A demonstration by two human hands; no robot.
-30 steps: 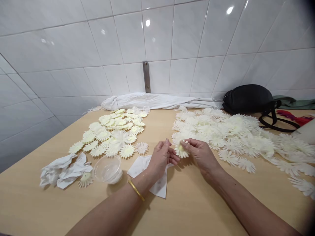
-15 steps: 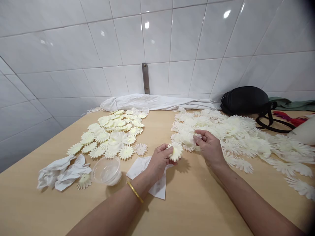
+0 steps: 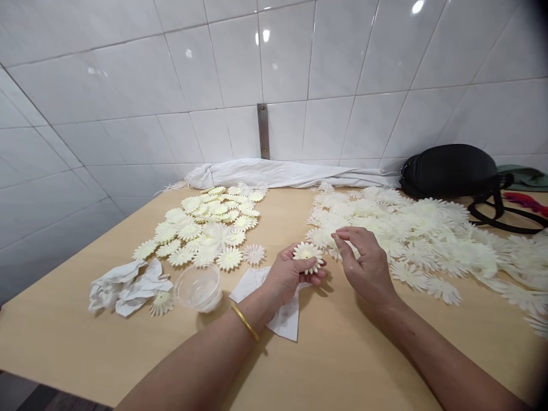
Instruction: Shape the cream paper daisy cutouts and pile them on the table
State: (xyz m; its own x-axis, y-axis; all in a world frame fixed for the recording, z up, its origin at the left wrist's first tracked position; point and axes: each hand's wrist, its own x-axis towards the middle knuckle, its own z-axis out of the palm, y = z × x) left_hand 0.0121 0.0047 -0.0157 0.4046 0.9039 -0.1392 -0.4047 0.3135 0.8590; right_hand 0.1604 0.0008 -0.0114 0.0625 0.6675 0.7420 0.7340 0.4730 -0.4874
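Note:
My left hand (image 3: 295, 271) grips a cream artificial flower layer (image 3: 308, 255) with a yellowish, dark-dotted centre, thumb on top and fingers beneath. To its right, my right hand (image 3: 363, 260) is closed in a pinch of thumb and fingertips; whatever sits between them is too small to make out. Behind that hand spreads a heap of pale flower layers (image 3: 419, 228). A second group of yellow-centred flower layers (image 3: 214, 217) lies to the left. Partly under my left forearm is a white paper sheet (image 3: 286, 319), with a clear plastic cup (image 3: 199, 288) beside it.
Crumpled white tissues (image 3: 128, 285) and a single flower layer (image 3: 161, 303) lie at the left. A rolled white cloth (image 3: 274, 174) runs along the tiled wall (image 3: 282, 57). At the back right sits a black bag (image 3: 449, 171) with its strap on the table (image 3: 342, 354).
My left hand has turned the flower layer face up. My right hand has drawn back slightly from the pale heap, fingertips still pinched. The whole view has shifted a little.

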